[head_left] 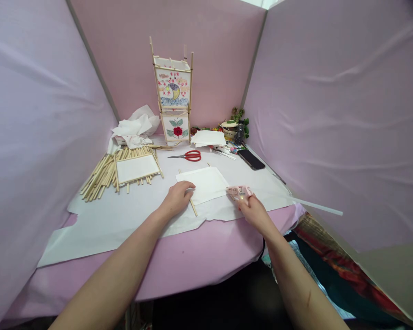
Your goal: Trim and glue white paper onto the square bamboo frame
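A white sheet of paper [208, 183] lies on the table with thin wooden sticks [193, 208] at its left edge. My left hand [177, 197] rests over that edge, fingers bent and holding the paper down against the stick. Around the handle of a pink patterned hot glue gun [234, 190] my right hand [253, 210] is closed, just beside the paper's right corner. A long translucent glue stick [318, 206] extends to the right behind the gun. Its nozzle is hard to make out.
Red-handled scissors [192, 156] lie beyond the paper. On the left, a paper-covered stick frame [137, 168] rests on a pile of wooden sticks [101, 176]. Behind stand a decorated stick tower [174, 98], crumpled white paper [136, 128] and stacked sheets [208, 138]. A phone [251, 159] lies right.
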{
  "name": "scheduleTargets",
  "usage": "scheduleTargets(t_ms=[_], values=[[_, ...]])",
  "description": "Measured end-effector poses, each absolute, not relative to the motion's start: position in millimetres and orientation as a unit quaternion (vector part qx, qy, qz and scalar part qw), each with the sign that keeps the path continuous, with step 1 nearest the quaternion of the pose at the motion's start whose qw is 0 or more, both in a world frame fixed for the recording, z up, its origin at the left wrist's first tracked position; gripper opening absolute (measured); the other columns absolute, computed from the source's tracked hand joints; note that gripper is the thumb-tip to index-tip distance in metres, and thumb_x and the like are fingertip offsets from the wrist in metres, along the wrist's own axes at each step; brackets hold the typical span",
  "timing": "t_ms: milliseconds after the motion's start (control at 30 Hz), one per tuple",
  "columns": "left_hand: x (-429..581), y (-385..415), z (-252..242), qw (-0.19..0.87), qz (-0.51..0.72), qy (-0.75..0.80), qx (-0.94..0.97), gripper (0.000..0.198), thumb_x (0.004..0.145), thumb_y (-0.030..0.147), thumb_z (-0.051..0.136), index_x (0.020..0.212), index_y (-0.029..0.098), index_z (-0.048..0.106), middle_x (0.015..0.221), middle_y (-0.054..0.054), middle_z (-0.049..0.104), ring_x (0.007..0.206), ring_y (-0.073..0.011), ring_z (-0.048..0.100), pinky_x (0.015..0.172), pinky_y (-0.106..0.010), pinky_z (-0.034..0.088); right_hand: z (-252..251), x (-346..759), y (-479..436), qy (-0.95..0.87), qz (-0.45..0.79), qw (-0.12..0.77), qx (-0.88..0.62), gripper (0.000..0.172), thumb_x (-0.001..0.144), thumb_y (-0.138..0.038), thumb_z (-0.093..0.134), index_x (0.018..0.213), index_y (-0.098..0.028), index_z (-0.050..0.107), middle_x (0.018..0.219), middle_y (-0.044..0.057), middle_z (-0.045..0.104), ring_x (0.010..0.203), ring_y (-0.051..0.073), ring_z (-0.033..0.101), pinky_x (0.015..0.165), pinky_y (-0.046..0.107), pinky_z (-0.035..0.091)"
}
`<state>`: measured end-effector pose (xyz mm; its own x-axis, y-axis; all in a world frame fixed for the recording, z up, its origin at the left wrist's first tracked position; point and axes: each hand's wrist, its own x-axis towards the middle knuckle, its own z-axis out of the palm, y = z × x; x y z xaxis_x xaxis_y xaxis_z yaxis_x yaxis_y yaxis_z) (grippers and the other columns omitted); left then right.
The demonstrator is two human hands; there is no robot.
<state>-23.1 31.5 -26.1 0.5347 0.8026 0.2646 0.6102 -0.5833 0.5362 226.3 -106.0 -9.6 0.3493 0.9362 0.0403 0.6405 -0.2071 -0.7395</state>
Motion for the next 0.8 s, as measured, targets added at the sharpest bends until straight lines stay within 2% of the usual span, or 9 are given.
scheduleTargets(t_ms=[167, 400, 667, 800], values=[[-23.8, 31.5, -26.6, 0.193, 0.248, 0.410, 0.856, 0.026, 0.084, 0.022, 0.046, 0.105, 0.022, 0.062, 0.117, -0.006, 0.065, 0.113, -0.0256, 0.057, 0.099, -0.044, 0.043, -4.6, 226.0, -111.0, -0.518, 0.203, 0.301, -0.775, 0.028, 0.085, -0.037, 0.047, 0.102, -0.018, 0.059, 0.110, 0.015, 0.064, 0.101, 0.032, 0.061, 0.087, 0.041, 0.044], [-24.0, 32.2, -27.3, 0.192, 0.249, 0.406, 0.858, 0.026, 0.085, 0.022, 0.046, 0.105, 0.022, 0.062, 0.117, -0.006, 0.065, 0.112, -0.0252, 0.057, 0.099, -0.044, 0.043, -6.8, 226.5, -112.8, -0.519, 0.198, 0.286, -0.781, 0.026, 0.086, -0.038, 0.046, 0.103, -0.020, 0.054, 0.099, 0.012, 0.066, 0.092, 0.030, 0.062, 0.080, 0.038, 0.044], [-24.3, 31.8, -26.2, 0.195, 0.247, 0.406, 0.858, 0.026, 0.085, 0.022, 0.046, 0.105, 0.022, 0.062, 0.117, -0.006, 0.065, 0.112, -0.0248, 0.057, 0.099, -0.043, 0.043, 1.0, 224.2, -116.8, -0.521, 0.201, 0.259, -0.789, 0.031, 0.087, -0.036, 0.045, 0.111, -0.017, 0.053, 0.100, 0.012, 0.066, 0.092, 0.028, 0.062, 0.079, 0.035, 0.044], [-24.2, 32.6, -27.1, 0.193, 0.248, 0.404, 0.859, 0.025, 0.085, 0.023, 0.046, 0.106, 0.022, 0.062, 0.116, -0.005, 0.065, 0.112, -0.0247, 0.057, 0.099, -0.043, 0.043, 9.4, 223.3, -120.5, -0.537, 0.181, 0.264, -0.781, 0.029, 0.088, -0.037, 0.044, 0.104, -0.017, 0.057, 0.104, 0.011, 0.064, 0.095, 0.027, 0.061, 0.081, 0.034, 0.043]])
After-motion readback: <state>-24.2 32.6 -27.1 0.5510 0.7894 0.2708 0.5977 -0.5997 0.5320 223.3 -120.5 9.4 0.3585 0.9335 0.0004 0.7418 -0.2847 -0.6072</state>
